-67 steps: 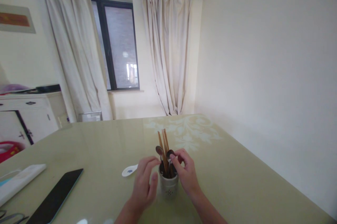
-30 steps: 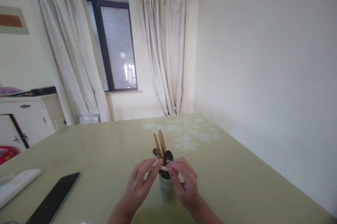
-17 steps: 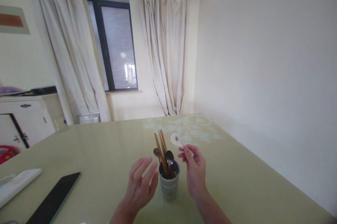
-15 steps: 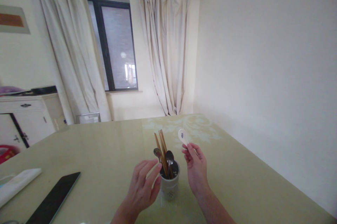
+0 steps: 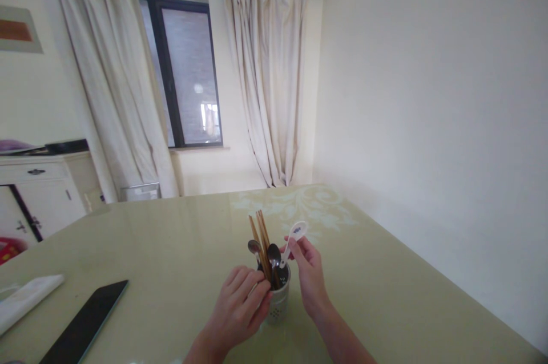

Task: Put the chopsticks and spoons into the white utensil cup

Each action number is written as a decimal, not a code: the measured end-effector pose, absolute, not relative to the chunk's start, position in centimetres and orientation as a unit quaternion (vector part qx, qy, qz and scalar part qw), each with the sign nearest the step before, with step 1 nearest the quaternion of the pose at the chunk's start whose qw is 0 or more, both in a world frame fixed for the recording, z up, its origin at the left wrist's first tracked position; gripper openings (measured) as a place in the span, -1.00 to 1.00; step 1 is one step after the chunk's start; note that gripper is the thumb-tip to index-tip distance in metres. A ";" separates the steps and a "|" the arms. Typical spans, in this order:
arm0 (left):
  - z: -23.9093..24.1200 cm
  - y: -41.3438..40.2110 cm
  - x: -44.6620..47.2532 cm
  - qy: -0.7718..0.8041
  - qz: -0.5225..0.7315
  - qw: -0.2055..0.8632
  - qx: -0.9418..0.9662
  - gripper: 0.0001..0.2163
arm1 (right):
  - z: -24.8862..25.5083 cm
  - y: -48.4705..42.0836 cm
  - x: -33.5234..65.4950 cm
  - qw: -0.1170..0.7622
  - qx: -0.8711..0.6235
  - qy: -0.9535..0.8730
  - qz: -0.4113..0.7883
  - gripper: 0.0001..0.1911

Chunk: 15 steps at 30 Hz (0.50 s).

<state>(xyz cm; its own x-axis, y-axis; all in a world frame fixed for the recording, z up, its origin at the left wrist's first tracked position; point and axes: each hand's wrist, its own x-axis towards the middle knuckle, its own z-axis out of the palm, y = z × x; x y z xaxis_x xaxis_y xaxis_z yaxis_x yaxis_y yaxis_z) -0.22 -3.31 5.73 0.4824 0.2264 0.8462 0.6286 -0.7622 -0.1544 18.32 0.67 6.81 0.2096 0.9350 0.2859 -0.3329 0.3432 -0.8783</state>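
Observation:
A white spoon point(image 5: 297, 230) with a small blue mark in its bowl is pinched in my right hand point(image 5: 311, 275). Its bowl points up and its handle end reaches down to the mouth of a grey utensil holder point(image 5: 278, 302). My left hand point(image 5: 240, 302) has its curled fingers on the holder's left rim, steadying it beside the chopsticks. Inside the holder stand several wooden chopsticks point(image 5: 264, 241), a dark metal spoon point(image 5: 274, 253) and another metal spoon point(image 5: 254, 247) on the left. My left fingers hide part of the rim.
The holder stands on a pale green glossy table point(image 5: 171, 255). At the left lie a dark flat slab point(image 5: 88, 321) and a white long object point(image 5: 29, 298). A white cabinet point(image 5: 47, 193) stands beyond the table, and a bare wall point(image 5: 428, 124) runs along its right side.
My right hand has moved left to the holder, tilting the white spoon so its handle points down into the mouth. My left hand has shifted right and closed onto the rim.

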 end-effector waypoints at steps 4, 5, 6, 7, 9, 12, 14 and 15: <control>5.7 -3.3 -0.2 -0.260 -0.442 0.214 -0.832 -0.91 | 6.6 0.5 18.1 0.673 -0.348 -0.481 0.442 -0.53; 5.7 -3.3 -0.2 -0.260 -0.442 0.212 -0.832 -0.91 | 6.5 0.5 18.0 0.668 -0.351 -0.495 0.431 -0.53; 5.6 -3.3 -0.2 -0.260 -0.443 0.210 -0.832 -0.90 | 6.4 0.5 18.0 0.662 -0.357 -0.510 0.418 -0.54; 5.6 -3.3 -0.2 -0.260 -0.445 0.209 -0.831 -0.90 | 6.3 0.5 18.1 0.655 -0.364 -0.524 0.404 -0.54; 5.4 -3.3 -0.2 -0.261 -0.446 0.205 -0.831 -0.90 | 6.1 0.5 18.1 0.637 -0.382 -0.551 0.381 -0.53; 5.3 -3.3 -0.2 -0.266 -0.443 0.197 -0.833 -0.89 | 5.8 0.6 18.2 0.616 -0.402 -0.574 0.360 -0.52; 5.3 -3.3 -0.1 -0.267 -0.444 0.194 -0.833 -0.88 | 5.7 0.6 18.2 0.608 -0.407 -0.579 0.358 -0.52; 5.3 -3.3 -0.1 -0.268 -0.446 0.193 -0.832 -0.88 | 5.7 0.6 18.2 0.605 -0.408 -0.581 0.359 -0.52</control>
<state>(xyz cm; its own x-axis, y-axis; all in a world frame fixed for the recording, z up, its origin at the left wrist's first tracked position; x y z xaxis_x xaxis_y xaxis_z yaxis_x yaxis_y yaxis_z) -0.08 -3.29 5.29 0.4580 0.2731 0.8460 0.6180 -0.7818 -0.0822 18.25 0.64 5.66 0.0667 0.9093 0.4109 0.0407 0.4090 -0.9116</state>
